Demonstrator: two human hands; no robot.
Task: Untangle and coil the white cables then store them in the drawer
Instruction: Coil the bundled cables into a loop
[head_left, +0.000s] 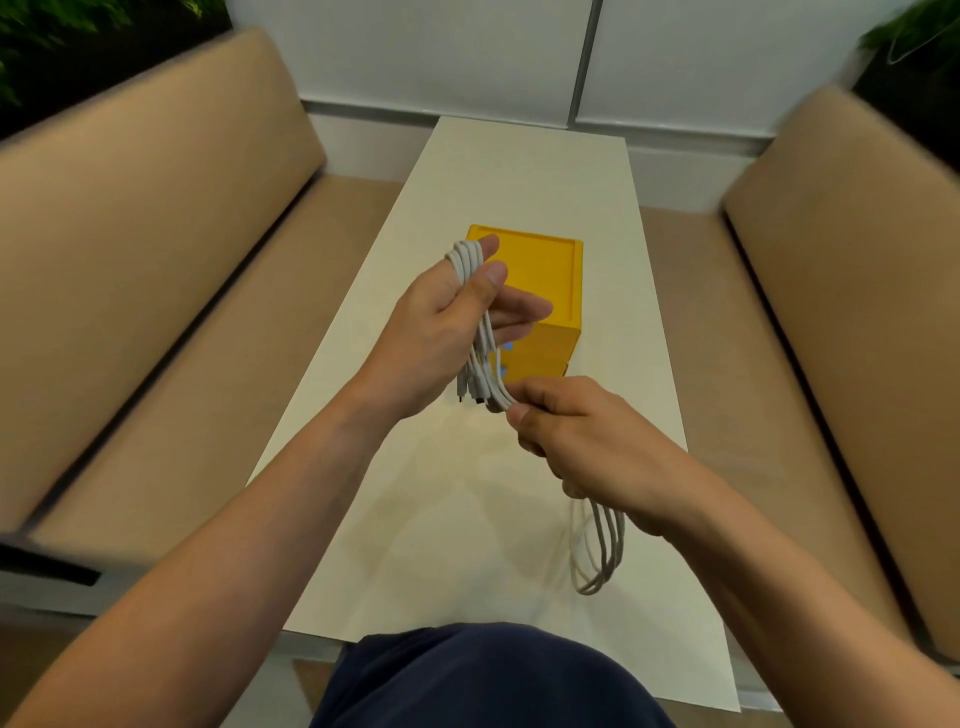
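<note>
One bundle of white cables (466, 262): left hand (441, 327) pinches its top loops, right hand (587, 436) clenched round the middle; one yellow drawer box (550, 275) behind.

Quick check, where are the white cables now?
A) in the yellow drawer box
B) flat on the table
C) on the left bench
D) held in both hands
D: the white cables loop over fingers of the left hand while the right hand grips them lower down.
</note>
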